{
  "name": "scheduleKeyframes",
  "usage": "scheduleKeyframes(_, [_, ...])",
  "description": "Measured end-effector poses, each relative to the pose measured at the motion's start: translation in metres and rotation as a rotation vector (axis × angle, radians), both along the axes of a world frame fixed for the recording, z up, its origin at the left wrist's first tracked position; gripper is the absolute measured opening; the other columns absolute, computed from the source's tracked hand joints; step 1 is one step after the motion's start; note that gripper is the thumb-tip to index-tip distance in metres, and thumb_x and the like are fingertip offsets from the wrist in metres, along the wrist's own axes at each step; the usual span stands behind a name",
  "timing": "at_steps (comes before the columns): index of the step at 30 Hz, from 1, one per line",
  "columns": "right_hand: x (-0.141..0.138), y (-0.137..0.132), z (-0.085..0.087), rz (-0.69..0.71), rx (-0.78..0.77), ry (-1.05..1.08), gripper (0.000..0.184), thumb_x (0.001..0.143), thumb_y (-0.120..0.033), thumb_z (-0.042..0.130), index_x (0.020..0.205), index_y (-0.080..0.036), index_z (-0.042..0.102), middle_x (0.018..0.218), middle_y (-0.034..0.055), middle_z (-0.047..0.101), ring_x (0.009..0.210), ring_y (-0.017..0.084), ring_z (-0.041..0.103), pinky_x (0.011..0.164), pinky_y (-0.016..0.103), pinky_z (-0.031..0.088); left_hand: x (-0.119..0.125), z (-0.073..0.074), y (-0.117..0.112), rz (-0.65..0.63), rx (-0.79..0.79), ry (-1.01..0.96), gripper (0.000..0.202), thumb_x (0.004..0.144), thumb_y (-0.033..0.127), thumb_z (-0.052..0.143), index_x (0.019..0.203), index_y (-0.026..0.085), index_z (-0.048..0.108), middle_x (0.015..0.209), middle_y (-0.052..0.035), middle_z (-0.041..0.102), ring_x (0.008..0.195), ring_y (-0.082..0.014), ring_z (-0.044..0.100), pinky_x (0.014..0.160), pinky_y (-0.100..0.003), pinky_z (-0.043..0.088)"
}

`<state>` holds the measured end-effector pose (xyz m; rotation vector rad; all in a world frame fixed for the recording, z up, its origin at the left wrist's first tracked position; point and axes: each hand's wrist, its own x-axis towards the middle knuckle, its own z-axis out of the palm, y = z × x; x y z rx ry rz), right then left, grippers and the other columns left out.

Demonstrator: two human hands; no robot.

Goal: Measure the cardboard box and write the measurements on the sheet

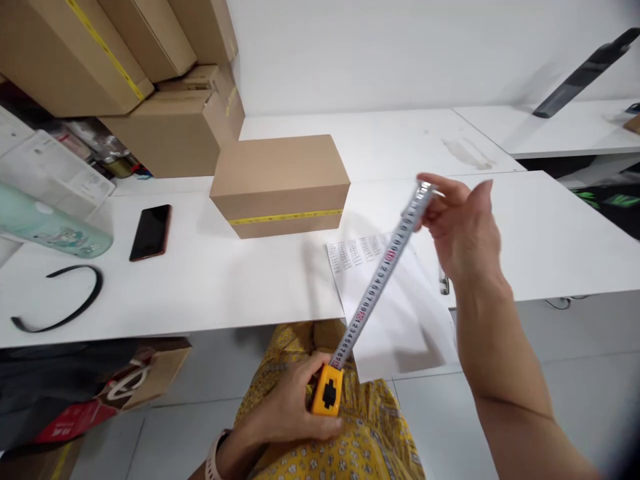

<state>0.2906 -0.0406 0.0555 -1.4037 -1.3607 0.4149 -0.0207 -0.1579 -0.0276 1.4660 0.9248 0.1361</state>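
Observation:
My left hand (295, 407) grips the yellow case of a tape measure (327, 390) low in front of my lap. From the case the blade (373, 293) runs out diagonally up and to the right, with its numbers facing me. Up at the blade's metal end, my right hand (460, 220) pinches the tip between its fingers. Beneath the blade lies a printed sheet of paper (395, 333), which hangs partly over the desk's front edge. A closed cardboard box (283, 177) with a yellow tape stripe sits on the desk, left of the blade and apart from it.
A phone (151, 231), a black curved band (95, 293) and a mint-green bottle (60, 227) lie on the left of the white desk (240, 287). Larger cardboard boxes (165, 127) are stacked behind them. A long dark object (580, 77) leans against the wall at the right.

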Motion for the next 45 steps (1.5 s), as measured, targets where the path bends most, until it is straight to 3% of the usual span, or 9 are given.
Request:
scheduleKeyframes(7, [0.031, -0.094, -0.011, -0.107, 0.067, 0.356, 0.013, 0.088, -0.043, 0.073, 0.098, -0.035, 0.074, 0.062, 0.0024, 0.060, 0.044, 0.019, 0.048, 0.044, 0.038, 0.038, 0.021, 0.006, -0.002, -0.098, 0.011, 0.031, 0.085, 0.064, 0.026, 0.082, 0.143, 0.030, 0.050, 0.129, -0.0066, 0.060, 0.111, -0.0283, 0.058, 0.095, -0.038, 0.048])
scheduleKeyframes(14, [-0.026, -0.145, -0.061, 0.368, -0.123, 0.222, 0.027, 0.099, -0.024, 0.059, 0.121, -0.038, 0.063, 0.089, 0.0004, 0.076, 0.064, 0.018, 0.070, 0.054, 0.034, 0.058, 0.042, 0.013, 0.003, 0.137, 0.058, 0.000, 0.107, 0.065, 0.029, 0.086, 0.156, 0.032, 0.031, 0.144, -0.0128, 0.053, 0.132, -0.0351, 0.053, 0.109, -0.051, 0.045])
scheduleKeyframes(18, [-0.023, -0.134, -0.071, 0.362, -0.179, -0.010, 0.021, 0.097, -0.030, 0.062, 0.117, -0.035, 0.064, 0.091, 0.0022, 0.075, 0.077, 0.021, 0.072, 0.065, 0.038, 0.059, 0.038, 0.014, 0.010, 0.194, 0.253, 0.001, 0.098, 0.068, 0.034, 0.087, 0.153, 0.033, 0.037, 0.141, -0.0129, 0.057, 0.127, -0.0354, 0.058, 0.104, -0.051, 0.051])
scheduleKeyframes(23, [0.059, -0.085, -0.080, -0.486, -0.340, -0.196, 0.021, 0.096, -0.050, 0.054, 0.091, -0.029, 0.056, 0.085, 0.0062, 0.070, 0.073, 0.026, 0.065, 0.068, 0.042, 0.050, 0.009, 0.021, 0.045, 0.394, 0.653, 0.202, 0.083, 0.078, 0.041, 0.080, 0.150, 0.032, 0.040, 0.136, -0.0106, 0.061, 0.118, -0.0318, 0.064, 0.094, -0.047, 0.057])
scheduleKeyframes(25, [0.091, -0.064, -0.089, -0.613, -0.521, -0.346, 0.028, 0.094, -0.055, 0.052, 0.092, -0.027, 0.053, 0.079, 0.0072, 0.068, 0.070, 0.028, 0.062, 0.068, 0.044, 0.046, -0.002, 0.024, 0.067, 0.435, 0.817, 0.367, 0.075, 0.081, 0.040, 0.076, 0.147, 0.028, 0.043, 0.134, -0.0115, 0.061, 0.114, -0.0320, 0.064, 0.095, -0.049, 0.056])
scheduleKeyframes(29, [0.118, -0.039, -0.104, -0.523, -0.693, -0.550, 0.046, 0.090, -0.066, 0.049, 0.110, -0.024, 0.054, 0.077, 0.0091, 0.068, 0.070, 0.031, 0.060, 0.066, 0.042, 0.041, -0.016, 0.027, 0.105, 0.429, 0.931, 0.776, 0.058, 0.087, 0.040, 0.066, 0.140, 0.023, 0.051, 0.127, -0.0156, 0.062, 0.118, -0.0376, 0.060, 0.092, -0.051, 0.054])
scheduleKeyframes(36, [0.131, -0.036, -0.107, -0.314, -0.573, -0.482, 0.035, 0.091, -0.037, 0.045, 0.115, -0.023, 0.067, 0.067, 0.0042, 0.063, 0.062, 0.025, 0.057, 0.063, 0.040, 0.043, -0.018, 0.025, 0.142, 0.355, 0.870, 0.980, 0.056, 0.092, 0.042, 0.056, 0.142, 0.019, 0.052, 0.129, -0.0215, 0.061, 0.121, -0.0444, 0.057, 0.088, -0.057, 0.053])
scheduleKeyframes(42, [0.131, -0.050, -0.079, -0.275, -0.167, 0.337, 0.020, 0.083, -0.030, 0.063, 0.098, -0.028, 0.076, 0.081, 0.0077, 0.073, 0.080, 0.027, 0.072, 0.077, 0.047, 0.057, 0.019, 0.019, 0.139, 0.300, 1.168, 0.689, 0.044, 0.098, 0.040, 0.052, 0.130, 0.013, 0.063, 0.128, -0.0197, 0.069, 0.120, -0.0393, 0.060, 0.103, -0.058, 0.047])
scheduleKeyframes(45, [0.111, -0.049, -0.072, -0.184, -0.111, 0.401, 0.020, 0.078, -0.036, 0.077, 0.097, -0.031, 0.075, 0.085, 0.0073, 0.076, 0.086, 0.029, 0.074, 0.078, 0.048, 0.058, 0.071, 0.012, 0.113, -0.011, 1.050, 0.298, 0.037, 0.102, 0.039, 0.047, 0.123, 0.018, 0.069, 0.122, -0.0132, 0.074, 0.111, -0.0294, 0.068, 0.095, -0.045, 0.055])
